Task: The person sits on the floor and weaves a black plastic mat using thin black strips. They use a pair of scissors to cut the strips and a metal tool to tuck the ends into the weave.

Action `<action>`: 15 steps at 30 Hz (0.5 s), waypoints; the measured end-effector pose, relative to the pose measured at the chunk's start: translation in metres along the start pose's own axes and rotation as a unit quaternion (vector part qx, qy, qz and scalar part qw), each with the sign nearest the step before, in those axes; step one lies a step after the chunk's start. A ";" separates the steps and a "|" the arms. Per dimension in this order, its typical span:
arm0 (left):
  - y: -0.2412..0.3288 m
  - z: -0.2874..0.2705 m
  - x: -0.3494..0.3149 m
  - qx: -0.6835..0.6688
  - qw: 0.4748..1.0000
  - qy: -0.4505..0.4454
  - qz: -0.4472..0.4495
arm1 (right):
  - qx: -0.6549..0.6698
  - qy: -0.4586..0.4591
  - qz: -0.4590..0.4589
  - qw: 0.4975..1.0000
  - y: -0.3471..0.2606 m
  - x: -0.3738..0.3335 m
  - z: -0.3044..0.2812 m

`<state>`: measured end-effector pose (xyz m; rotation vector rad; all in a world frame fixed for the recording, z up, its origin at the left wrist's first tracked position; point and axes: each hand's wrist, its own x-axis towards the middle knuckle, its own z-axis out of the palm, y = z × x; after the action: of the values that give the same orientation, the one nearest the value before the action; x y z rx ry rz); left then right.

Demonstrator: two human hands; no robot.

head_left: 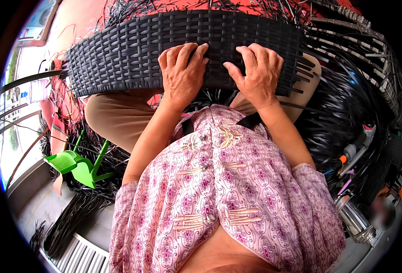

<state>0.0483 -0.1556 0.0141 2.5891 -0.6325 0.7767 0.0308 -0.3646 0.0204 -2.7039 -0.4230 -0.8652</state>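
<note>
Tiled floor [35, 202], black strands [324, 132] heaped. Woven panel [119, 50] across my legs; left hand [183, 75], right hand [258, 79] curled on it, whether pinching, can't tell. Likely weaving; next probably calls for snugging.

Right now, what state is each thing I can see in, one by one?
Woven panel: woven, loose ends at right edge
Left hand: on the panel, fingers bent
Right hand: on the panel, thumb spread
Black strips: loose, heaped
Gray tool: lying among strips
Green plastic object: upright or tipped, can't tell
</note>
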 end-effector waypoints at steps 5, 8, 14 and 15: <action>0.002 -0.001 0.001 0.011 1.000 -0.001 -0.007 | 0.002 -0.010 -0.001 1.000 -0.002 0.008 0.001; 0.002 0.001 0.001 0.012 1.000 -0.006 -0.014 | 0.004 -0.011 -0.001 1.000 -0.001 0.008 0.004; 0.004 -0.001 0.003 0.007 1.000 -0.023 -0.019 | -0.013 -0.012 -0.007 1.000 -0.002 0.008 0.004; 0.004 0.000 0.003 -0.002 1.000 -0.022 -0.021 | -0.020 -0.010 -0.008 1.000 -0.002 0.007 0.003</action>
<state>0.0484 -0.1595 0.0163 2.6144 -0.5891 0.7063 0.0372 -0.3599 0.0229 -2.7513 -0.4378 -0.8609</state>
